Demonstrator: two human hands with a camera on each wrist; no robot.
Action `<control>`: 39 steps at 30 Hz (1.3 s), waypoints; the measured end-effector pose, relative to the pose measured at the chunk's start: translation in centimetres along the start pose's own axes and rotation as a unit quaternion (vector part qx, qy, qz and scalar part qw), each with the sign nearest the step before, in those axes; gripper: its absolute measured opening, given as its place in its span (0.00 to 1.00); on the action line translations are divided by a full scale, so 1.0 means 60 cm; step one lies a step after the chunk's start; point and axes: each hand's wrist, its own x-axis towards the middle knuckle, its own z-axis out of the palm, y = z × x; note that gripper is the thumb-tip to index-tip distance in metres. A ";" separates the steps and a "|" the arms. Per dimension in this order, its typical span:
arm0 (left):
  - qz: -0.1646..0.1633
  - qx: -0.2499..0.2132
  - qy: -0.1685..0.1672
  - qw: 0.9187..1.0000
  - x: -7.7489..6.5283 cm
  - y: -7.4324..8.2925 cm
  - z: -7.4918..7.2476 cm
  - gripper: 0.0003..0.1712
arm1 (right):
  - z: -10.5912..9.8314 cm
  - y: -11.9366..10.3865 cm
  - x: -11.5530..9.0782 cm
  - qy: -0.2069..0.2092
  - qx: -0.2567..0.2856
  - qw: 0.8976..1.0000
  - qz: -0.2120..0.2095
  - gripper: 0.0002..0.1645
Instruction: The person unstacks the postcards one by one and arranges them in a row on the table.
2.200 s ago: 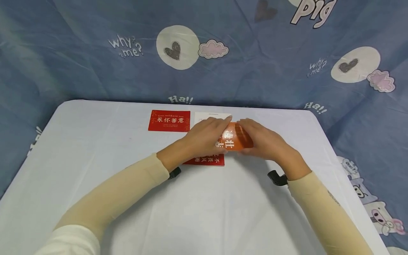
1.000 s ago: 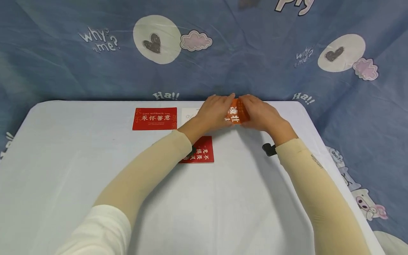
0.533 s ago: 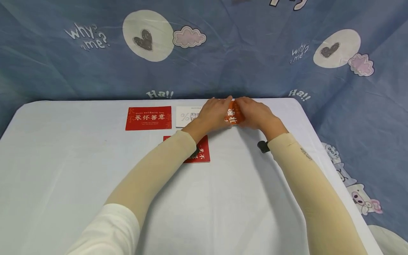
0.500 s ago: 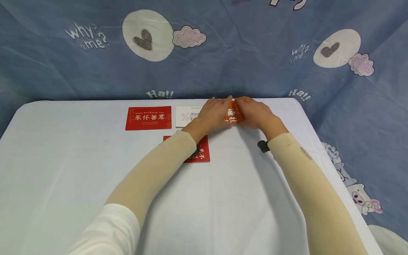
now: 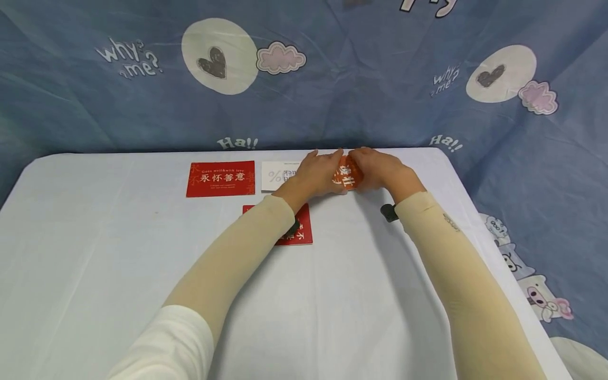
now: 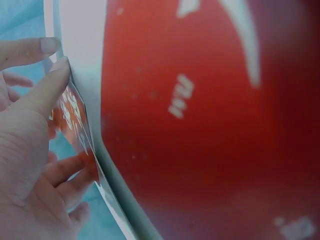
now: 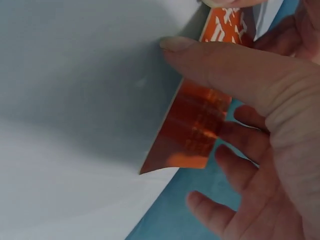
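Note:
An orange card (image 5: 345,174) with white characters lies low at the far table edge, to the right of a white card (image 5: 275,177). My left hand (image 5: 319,173) holds its left part, thumb at the near edge; the left wrist view shows fingers along the opposite edge. My right hand (image 5: 380,168) grips the right part the same way. In the right wrist view the orange card (image 7: 192,130) runs between the thumb and the fingers. My left hand and forearm hide part of the white card and of a red card (image 5: 304,227) in front of it.
Another red card (image 5: 221,178) with white characters lies left of the white card, in the same row. The white tablecloth (image 5: 142,253) ends at a blue printed curtain (image 5: 342,105) behind. A red card (image 6: 185,125) fills much of the left wrist view.
Both hands have carried the orange card away from me, from over the front red card to the far edge right of the white card. Over the last half second they barely move.

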 end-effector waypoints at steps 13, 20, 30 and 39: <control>0.016 0.036 -0.009 0.999 -0.002 -0.004 -0.004 0.60 | 0.004 0.008 0.003 -0.017 0.053 0.998 0.008 0.56; 0.046 0.047 0.022 0.998 -0.013 0.000 -0.017 0.59 | 0.020 0.006 -0.016 0.035 0.046 0.998 0.004 0.52; 0.045 0.033 0.038 0.998 -0.048 -0.010 -0.061 0.56 | 0.034 0.000 -0.049 0.092 0.039 0.995 -0.014 0.47; 0.050 0.024 0.048 0.997 -0.116 -0.034 -0.086 0.51 | 0.035 -0.040 -0.084 0.136 0.054 0.987 -0.059 0.51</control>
